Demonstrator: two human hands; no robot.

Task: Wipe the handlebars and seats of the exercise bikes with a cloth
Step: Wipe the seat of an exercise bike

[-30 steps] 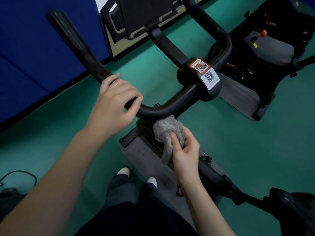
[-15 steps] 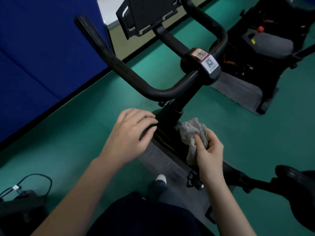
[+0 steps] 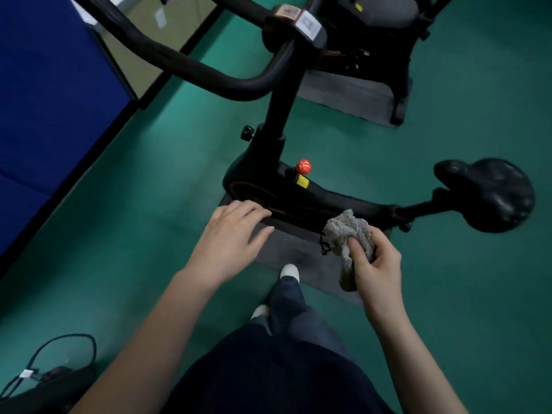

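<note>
The green floor (image 3: 149, 189) fills most of the view, bounded at the left by a blue partition (image 3: 44, 100). The near exercise bike (image 3: 298, 201) stands on a grey mat (image 3: 298, 252), with its black handlebar (image 3: 191, 70) at the top and its black saddle (image 3: 495, 195) at the right. A second bike (image 3: 385, 10) stands behind it, only partly in frame.

The left hand (image 3: 230, 240) is spread with relaxed fingers and holds nothing. It lies over the lower edge of the bike frame, but contact cannot be confirmed. The right hand (image 3: 373, 264) is curled round the grey cloth (image 3: 346, 231), thumb pressed into the bunched fabric, with a tail hanging below the palm. The cloth is in front of the frame, between the handlebar post and the saddle and nearer the saddle, touching neither. A red knob (image 3: 303, 166) sits on top of the frame.

Task status: no wiping contact is in progress. The surfaces show no visible mark of cleaning, so whether the handlebar is done cannot be read. The cloth's position suggests the saddle is the next surface — a reach to the right would bring it there. The second bike is probably outstanding.
</note>
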